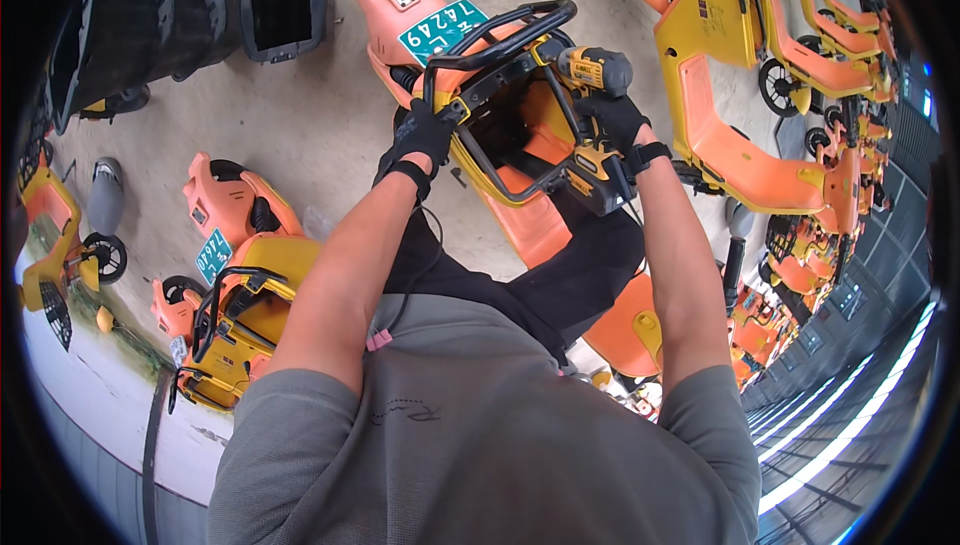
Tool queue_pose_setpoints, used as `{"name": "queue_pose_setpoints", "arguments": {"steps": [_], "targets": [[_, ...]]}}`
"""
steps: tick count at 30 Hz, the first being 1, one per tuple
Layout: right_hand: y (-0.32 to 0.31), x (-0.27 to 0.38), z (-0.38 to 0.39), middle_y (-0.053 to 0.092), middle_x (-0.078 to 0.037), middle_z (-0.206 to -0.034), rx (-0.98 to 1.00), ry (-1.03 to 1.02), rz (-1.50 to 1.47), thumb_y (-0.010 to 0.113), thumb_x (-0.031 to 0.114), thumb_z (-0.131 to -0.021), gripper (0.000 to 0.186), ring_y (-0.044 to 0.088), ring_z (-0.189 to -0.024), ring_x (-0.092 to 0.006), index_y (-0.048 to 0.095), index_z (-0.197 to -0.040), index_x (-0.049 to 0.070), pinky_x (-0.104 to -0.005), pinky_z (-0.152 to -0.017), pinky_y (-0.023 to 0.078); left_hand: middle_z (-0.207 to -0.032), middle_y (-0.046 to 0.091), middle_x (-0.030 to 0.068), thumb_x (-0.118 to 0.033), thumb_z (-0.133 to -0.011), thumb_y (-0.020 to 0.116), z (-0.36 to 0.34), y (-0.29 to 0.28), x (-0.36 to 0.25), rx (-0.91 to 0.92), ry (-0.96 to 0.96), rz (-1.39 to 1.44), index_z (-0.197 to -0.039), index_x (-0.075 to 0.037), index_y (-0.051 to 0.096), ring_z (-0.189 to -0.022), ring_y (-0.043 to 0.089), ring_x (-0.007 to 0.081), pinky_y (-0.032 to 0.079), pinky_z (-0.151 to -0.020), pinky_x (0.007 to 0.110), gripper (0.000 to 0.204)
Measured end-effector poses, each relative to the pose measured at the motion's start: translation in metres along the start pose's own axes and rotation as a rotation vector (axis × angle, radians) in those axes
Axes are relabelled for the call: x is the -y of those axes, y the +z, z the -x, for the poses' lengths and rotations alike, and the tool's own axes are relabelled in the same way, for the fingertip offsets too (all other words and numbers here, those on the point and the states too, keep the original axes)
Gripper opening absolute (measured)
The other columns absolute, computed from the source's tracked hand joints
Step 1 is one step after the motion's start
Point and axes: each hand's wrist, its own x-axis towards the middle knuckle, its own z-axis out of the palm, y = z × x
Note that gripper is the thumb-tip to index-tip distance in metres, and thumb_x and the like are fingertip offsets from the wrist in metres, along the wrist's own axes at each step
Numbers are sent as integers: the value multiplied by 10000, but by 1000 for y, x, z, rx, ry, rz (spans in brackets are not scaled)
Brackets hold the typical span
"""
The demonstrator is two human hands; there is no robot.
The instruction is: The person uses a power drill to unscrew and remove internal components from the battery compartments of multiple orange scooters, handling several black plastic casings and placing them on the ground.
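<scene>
Over an orange and yellow electric scooter [545, 230], both my hands wear black gloves. My right hand [615, 123] wraps the handle of a yellow and black cordless drill [592, 67]. The drill's nose points left, close to the scooter's black tubular rear rack [500, 45]; its tip is too small to make out. My left hand [422, 137] is closed at the left end of the rack, by a yellow bracket; its fingertips are partly hidden. Between the hands, the scooter's body opens into a dark cavity [505, 120].
A black open seat shell [285, 5] and a row of stacked black shells [140, 30] stand at the upper left. Another scooter [255, 265] is at the left. Several more scooters [715, 35] line the right side. A grey seat-like part [107, 197] lies on the concrete floor.
</scene>
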Motion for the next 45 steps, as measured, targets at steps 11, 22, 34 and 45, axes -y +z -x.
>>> {"name": "queue_pose_setpoints", "arguments": {"steps": [11,22,34,45], "targets": [[-11,21,-9,625,-54,-796,-13,96,267,662,199,-708,322,563,-657,-138,632,-966,9,-276,-595,465,-878,631,196,-449,-810,622,-12,10,9,-43,33,-102,-1031,12,430,-712,653,294,498,-514,361,546],[-3,28,1,583,-40,-695,-37,113,254,641,185,-694,249,524,-573,-121,617,-878,19,-261,-501,406,-843,617,208,-443,-813,634,-14,8,6,-19,-6,-50,-1007,34,411,-623,643,288,497,-440,350,562],[-4,18,1,520,-31,-693,-42,83,211,613,83,-760,221,500,-522,-120,548,-965,32,-253,-451,408,-884,639,215,-360,-821,606,2,-6,-13,37,-89,-61,-1137,27,438,-805,642,330,494,-670,409,527],[7,6,13,523,-46,-615,-100,17,44,587,102,-702,144,499,-485,-142,584,-830,35,-265,-440,389,-834,636,181,-379,-811,622,1,-3,-11,36,-67,-20,-1093,40,448,-704,651,287,510,-584,378,534]]}}
